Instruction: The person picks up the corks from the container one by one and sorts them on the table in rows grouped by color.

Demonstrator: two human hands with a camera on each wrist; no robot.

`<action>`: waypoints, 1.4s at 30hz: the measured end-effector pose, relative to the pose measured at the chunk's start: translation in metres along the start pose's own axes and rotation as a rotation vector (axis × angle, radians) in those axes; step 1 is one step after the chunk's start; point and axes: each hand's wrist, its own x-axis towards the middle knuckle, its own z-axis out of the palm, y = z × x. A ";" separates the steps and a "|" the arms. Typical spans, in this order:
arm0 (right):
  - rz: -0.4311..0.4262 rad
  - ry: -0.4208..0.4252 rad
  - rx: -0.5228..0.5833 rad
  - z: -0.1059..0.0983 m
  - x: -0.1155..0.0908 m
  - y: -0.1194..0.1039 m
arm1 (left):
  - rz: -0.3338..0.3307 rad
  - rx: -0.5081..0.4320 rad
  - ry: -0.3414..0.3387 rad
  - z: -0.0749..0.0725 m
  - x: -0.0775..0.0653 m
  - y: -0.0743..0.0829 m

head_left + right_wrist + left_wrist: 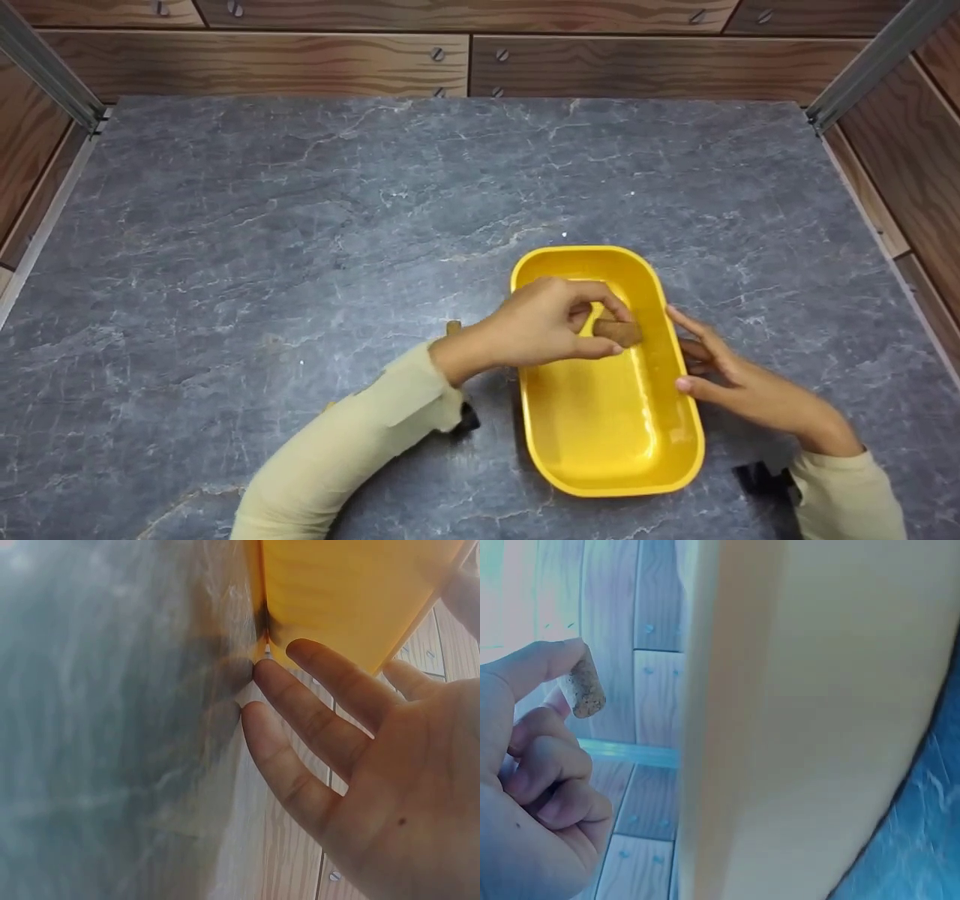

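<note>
A cork is pinched between the thumb and index finger of my left hand, over the inside of a yellow plastic tub. In the left wrist view the same cork shows its speckled end, while the other fingers of that hand are folded toward the palm. My right hand is at the tub's outer right side, its thumb and index fingertip touching near the rim. Its fingers look extended and spread in the right wrist view, beside the tub's wall.
A second small brown piece, likely another cork, stands on the grey marbled table behind my left wrist, partly hidden. A bit of something yellow peeks out beside the left sleeve. Wood-patterned panels border the table.
</note>
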 end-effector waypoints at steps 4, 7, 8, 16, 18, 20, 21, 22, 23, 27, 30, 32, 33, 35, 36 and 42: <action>0.003 -0.002 0.007 0.000 0.000 0.000 | 0.026 -0.061 0.017 -0.010 -0.017 -0.003; 0.002 -0.006 0.016 -0.001 -0.001 0.001 | 0.033 -0.049 0.045 -0.018 -0.029 -0.006; 0.000 -0.010 0.026 -0.001 -0.001 0.001 | 0.037 -0.035 0.055 -0.020 -0.033 -0.007; -0.002 -0.033 0.072 -0.002 0.000 0.001 | 0.030 0.111 0.091 -0.042 -0.059 -0.023; 0.001 -0.030 0.066 -0.002 -0.001 0.001 | 0.008 0.143 0.100 -0.049 -0.066 -0.028; 0.004 -0.028 0.061 -0.002 -0.001 0.000 | -0.025 0.159 0.104 -0.054 -0.074 -0.034; 0.006 -0.027 0.058 -0.002 -0.001 0.000 | -0.038 0.165 0.106 -0.057 -0.077 -0.036; 0.008 -0.026 0.055 -0.002 0.000 0.000 | -0.053 0.172 0.106 -0.059 -0.081 -0.038; 0.010 -0.025 0.053 -0.002 0.000 0.000 | -0.071 0.177 0.104 -0.061 -0.085 -0.041; 0.015 -0.025 0.050 -0.002 0.001 0.000 | -0.136 0.199 0.080 -0.067 -0.096 -0.050; 0.018 -0.028 0.059 -0.002 0.001 0.001 | -0.181 0.201 0.058 -0.070 -0.103 -0.058; 0.017 -0.028 0.061 -0.002 0.000 0.001 | -0.207 0.191 0.047 -0.072 -0.106 -0.063; 0.017 -0.027 0.059 -0.002 0.000 0.001 | -0.222 0.182 0.043 -0.073 -0.108 -0.066; 0.016 -0.027 0.058 -0.002 0.000 0.001 | -0.246 0.167 0.032 -0.075 -0.111 -0.070; 0.013 -0.026 0.054 -0.002 0.000 0.001 | -0.258 0.161 0.028 -0.076 -0.113 -0.072; 0.001 -0.032 0.053 -0.002 0.000 0.000 | -0.325 0.186 0.028 -0.079 -0.118 -0.087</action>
